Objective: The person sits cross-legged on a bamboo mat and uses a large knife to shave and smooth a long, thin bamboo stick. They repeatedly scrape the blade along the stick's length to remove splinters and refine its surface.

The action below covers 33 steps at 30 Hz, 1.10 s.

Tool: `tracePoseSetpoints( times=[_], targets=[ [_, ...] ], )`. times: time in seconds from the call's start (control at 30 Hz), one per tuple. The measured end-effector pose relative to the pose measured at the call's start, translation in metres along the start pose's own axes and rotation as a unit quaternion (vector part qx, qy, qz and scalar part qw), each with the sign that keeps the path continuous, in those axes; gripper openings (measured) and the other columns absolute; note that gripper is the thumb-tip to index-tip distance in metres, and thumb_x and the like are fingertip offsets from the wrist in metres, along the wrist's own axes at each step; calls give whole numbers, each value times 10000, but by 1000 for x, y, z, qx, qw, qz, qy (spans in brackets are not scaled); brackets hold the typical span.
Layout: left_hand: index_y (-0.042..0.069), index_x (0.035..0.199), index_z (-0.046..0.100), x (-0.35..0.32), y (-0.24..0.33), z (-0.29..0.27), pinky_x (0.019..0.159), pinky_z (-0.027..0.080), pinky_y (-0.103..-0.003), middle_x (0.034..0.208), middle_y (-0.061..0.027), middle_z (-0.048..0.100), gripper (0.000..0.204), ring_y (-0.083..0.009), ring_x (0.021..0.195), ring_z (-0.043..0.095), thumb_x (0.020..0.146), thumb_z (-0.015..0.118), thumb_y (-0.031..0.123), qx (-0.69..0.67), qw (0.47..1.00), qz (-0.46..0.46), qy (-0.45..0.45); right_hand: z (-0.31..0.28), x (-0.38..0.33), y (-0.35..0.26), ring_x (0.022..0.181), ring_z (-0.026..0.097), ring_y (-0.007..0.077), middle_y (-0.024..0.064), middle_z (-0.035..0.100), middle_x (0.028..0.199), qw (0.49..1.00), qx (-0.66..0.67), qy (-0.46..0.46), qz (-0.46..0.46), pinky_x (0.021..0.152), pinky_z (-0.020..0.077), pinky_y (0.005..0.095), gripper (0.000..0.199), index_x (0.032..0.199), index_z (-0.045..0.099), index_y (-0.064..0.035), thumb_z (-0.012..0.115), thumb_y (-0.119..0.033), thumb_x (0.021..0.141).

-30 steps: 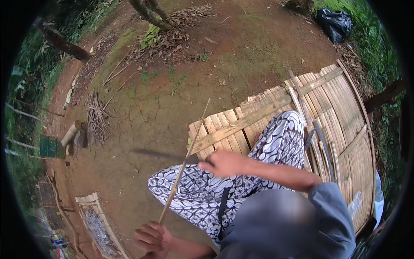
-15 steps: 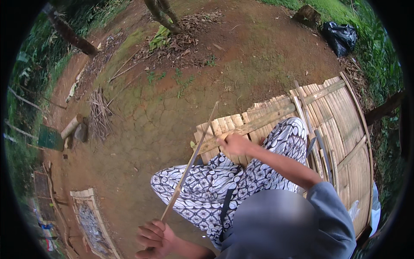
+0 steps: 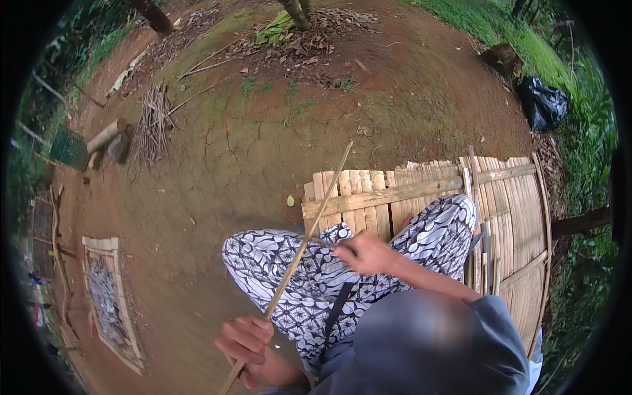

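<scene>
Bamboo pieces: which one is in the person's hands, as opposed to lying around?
The long thin bamboo strip, slanting up from the left hand past the right hand. The bundle of sticks lies on the dirt, and the slats form the bamboo platform.

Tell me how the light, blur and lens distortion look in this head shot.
Head view: soft, even daylight, no hard shadows or glare; fisheye bends the bamboo platform slats toward a black rim; the right hand is motion-blurred on the bamboo strip, the left hand sharper; a smoothed grey patch sits in the lower middle.
</scene>
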<state>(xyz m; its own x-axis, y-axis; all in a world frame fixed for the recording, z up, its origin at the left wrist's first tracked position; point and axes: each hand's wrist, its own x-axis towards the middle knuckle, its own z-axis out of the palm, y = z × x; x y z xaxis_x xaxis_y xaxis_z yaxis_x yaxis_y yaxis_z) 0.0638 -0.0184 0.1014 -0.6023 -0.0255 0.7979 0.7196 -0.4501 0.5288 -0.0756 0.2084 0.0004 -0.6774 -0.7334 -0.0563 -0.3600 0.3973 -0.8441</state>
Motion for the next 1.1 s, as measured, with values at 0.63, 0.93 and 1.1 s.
tracePoseSetpoints(
  times=[0.63, 0.93, 1.1],
  targets=[
    [74, 486, 398, -24, -50, -5, 433, 237, -289, 435, 10, 338, 592, -113, 350, 290, 849, 630, 479, 111, 960, -13, 256, 26, 19, 1, 499, 585, 378, 202, 561, 542, 994, 3, 80, -74, 535, 483, 438, 447, 839, 682, 14, 510, -388, 929],
    [-17, 528, 563, 1, -44, -22, 433, 411, -280, 469, -65, 498, 455, -170, 369, 460, 712, 776, 341, 74, 995, -64, 14, 10, -1, -39, 472, 568, 353, 205, 523, 505, 1000, 1, -28, -5, 546, 476, 451, 427, 789, 617, 57, 474, -311, 949],
    [-8, 535, 572, 2, -44, -3, 423, 403, -294, 464, -55, 497, 392, -184, 370, 471, 670, 806, 278, 77, 994, -54, 49, 1, 14, 14, 536, 599, 370, 220, 565, 554, 977, -23, 34, 208, 583, 490, 442, 498, 806, 640, 57, 453, -377, 962]
  ],
)
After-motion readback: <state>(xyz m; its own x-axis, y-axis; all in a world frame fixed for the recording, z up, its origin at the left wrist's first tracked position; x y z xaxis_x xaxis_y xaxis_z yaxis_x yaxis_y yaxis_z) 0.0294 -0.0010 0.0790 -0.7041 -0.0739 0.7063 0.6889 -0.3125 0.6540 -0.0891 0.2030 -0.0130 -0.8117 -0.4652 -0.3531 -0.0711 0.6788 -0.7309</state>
